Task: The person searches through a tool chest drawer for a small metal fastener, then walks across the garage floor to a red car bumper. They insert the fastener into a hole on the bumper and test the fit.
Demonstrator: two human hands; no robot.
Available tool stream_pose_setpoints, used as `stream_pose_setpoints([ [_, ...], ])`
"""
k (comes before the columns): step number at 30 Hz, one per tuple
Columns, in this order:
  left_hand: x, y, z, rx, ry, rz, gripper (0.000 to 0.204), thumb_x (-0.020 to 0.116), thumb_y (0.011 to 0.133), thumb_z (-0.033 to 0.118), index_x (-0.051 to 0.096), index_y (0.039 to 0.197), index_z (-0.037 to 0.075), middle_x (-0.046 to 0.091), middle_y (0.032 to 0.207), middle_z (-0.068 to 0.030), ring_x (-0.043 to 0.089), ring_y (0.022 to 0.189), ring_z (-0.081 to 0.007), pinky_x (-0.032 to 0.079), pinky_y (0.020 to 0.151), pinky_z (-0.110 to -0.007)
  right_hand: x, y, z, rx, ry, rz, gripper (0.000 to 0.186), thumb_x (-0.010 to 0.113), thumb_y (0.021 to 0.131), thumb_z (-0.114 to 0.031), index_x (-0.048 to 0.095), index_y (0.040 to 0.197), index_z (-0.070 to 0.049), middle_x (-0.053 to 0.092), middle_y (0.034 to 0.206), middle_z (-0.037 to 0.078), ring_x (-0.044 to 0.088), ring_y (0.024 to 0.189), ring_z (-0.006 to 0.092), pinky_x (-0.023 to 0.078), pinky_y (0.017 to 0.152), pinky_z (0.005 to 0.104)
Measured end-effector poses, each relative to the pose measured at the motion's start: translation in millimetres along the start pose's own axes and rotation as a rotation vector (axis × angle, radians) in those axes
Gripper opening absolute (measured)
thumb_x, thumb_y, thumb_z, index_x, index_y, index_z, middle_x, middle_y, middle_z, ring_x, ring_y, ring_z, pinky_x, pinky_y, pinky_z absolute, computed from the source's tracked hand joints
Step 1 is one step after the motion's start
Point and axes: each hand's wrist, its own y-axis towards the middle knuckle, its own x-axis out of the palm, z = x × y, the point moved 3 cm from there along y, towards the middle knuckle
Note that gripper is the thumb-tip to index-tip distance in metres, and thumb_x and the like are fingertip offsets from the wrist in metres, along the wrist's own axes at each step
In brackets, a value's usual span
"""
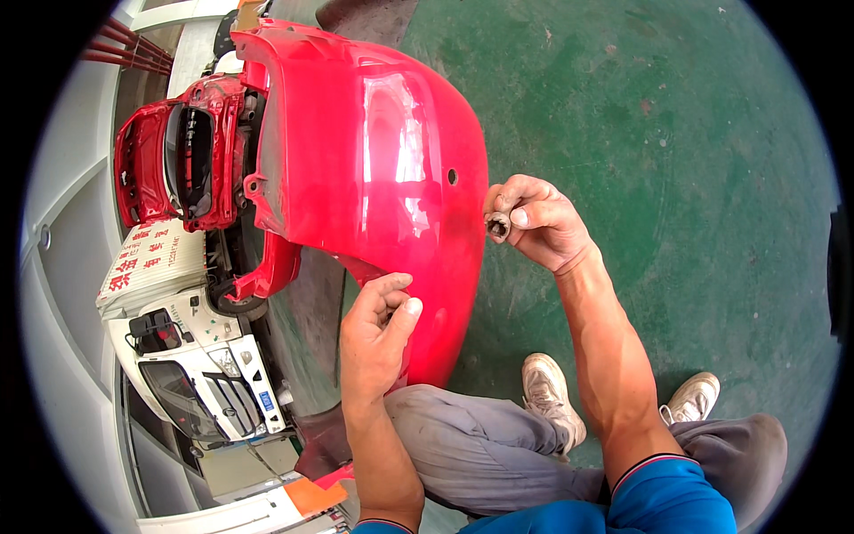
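A glossy red car bumper cover [391,160] stretches from the top of the view down towards my knee. It has a small round hole [453,176] near its right edge. At that edge my right hand [541,221] pinches a small greyish-brown rolled piece [498,229] with a dark hollow end. Its exact kind is too small to tell. My left hand [378,334] is over the bumper's lower left edge. Its fingers are loosely curled, the thumb stands apart from them, and nothing shows in its grasp.
Green floor [676,178] spreads to the right of the bumper. On the left stand a red car with raised panels [213,142] and a white truck [191,365]. My grey-trousered knee [454,436] is close to the bumper's lower end, with my shoes [550,396] on the floor.
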Motion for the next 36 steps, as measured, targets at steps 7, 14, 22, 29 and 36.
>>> stream_pose_setpoints([
  [7,1.3,2.4,-1.1,0.01,0.0,-0.015,0.028,0.062,0.093,0.008,0.06,0.119,-0.003,0.062,0.086,-0.0031,0.05,0.068,-0.0054,0.04,0.059,-0.021,-4.2,-0.1,0.3,0.006,-0.001,0.026,0.021,0.07,0.076,-0.001,0.07,0.097,0.003,0.07,0.091,0.014,0.068,0.077,0.0219,0.055,0.074,0.0328],
  [14,3.1,3.4,-3.3,0.002,-0.007,-0.033,0.027,0.062,0.093,0.005,0.06,0.119,-0.003,0.062,0.087,-0.0027,0.051,0.069,-0.0053,0.04,0.06,-0.021,-6.1,-1.2,0.3,0.003,0.002,0.054,0.021,0.069,0.078,0.0,0.07,0.099,0.004,0.071,0.091,0.015,0.069,0.076,0.0215,0.056,0.072,0.0319],
  [22,12.4,1.6,-9.6,-0.041,0.08,-0.214,0.029,0.066,0.091,0.005,0.06,0.119,-0.002,0.062,0.09,-0.0013,0.054,0.079,-0.0053,0.045,0.07,-0.022,-12.2,-2.4,-2.2,-0.011,0.021,0.072,0.021,0.067,0.08,0.0,0.069,0.101,0.003,0.071,0.092,0.014,0.07,0.077,0.0218,0.058,0.072,0.0314],
  [29,21.9,1.9,-3.4,-0.039,0.21,-0.348,0.028,0.067,0.091,0.008,0.061,0.117,-0.003,0.063,0.089,-0.002,0.056,0.08,-0.0073,0.047,0.072,-0.025,-17.8,-2.6,-2.9,-0.019,0.01,0.082,0.021,0.066,0.081,0.001,0.069,0.102,0.002,0.071,0.093,0.015,0.071,0.078,0.0227,0.06,0.074,0.0323],
  [36,24.1,1.8,-1.3,-0.051,0.227,-0.368,0.028,0.068,0.091,0.008,0.061,0.116,-0.003,0.062,0.087,-0.0019,0.056,0.078,-0.0075,0.047,0.071,-0.025,-19.5,-3.8,-2.2,-0.007,0.026,0.091,0.021,0.067,0.08,0.002,0.069,0.101,0.002,0.071,0.094,0.015,0.071,0.08,0.0229,0.06,0.075,0.0324],
])
